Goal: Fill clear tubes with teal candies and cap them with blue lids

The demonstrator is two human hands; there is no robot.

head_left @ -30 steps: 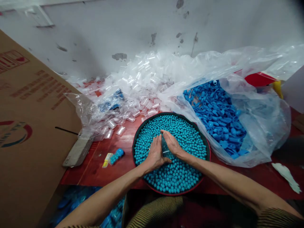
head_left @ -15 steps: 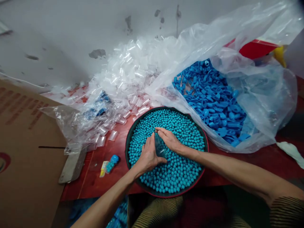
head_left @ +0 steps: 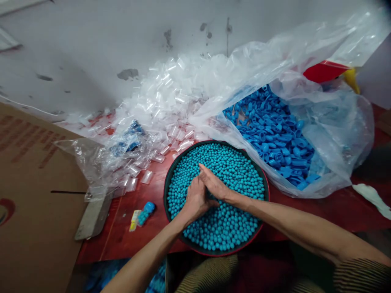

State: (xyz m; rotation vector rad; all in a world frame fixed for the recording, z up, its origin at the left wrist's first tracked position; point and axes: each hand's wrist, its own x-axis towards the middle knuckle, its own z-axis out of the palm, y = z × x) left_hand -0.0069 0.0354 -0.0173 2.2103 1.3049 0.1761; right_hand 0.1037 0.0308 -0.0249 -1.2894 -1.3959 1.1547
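A round dark bowl [head_left: 167, 183] with a red rim sits on the red table, filled with small teal balls [head_left: 235, 171]. Both my hands are in its middle, pressed together. My left hand [head_left: 194, 200] is curled round a small clear tube, which the hands almost wholly hide. My right hand [head_left: 214, 185] lies with fingers stretched flat against the left hand, resting on the balls.
A big clear bag of blue caps [head_left: 275, 138] lies right of the bowl. A heap of clear tubes [head_left: 171, 101] is piled against the wall behind. A filled tube with a blue cap [head_left: 143, 213] lies left of the bowl. A cardboard box [head_left: 33, 195] stands at the left.
My hands have closed together over the clear tube, which showed between them before. The view has shifted a little.
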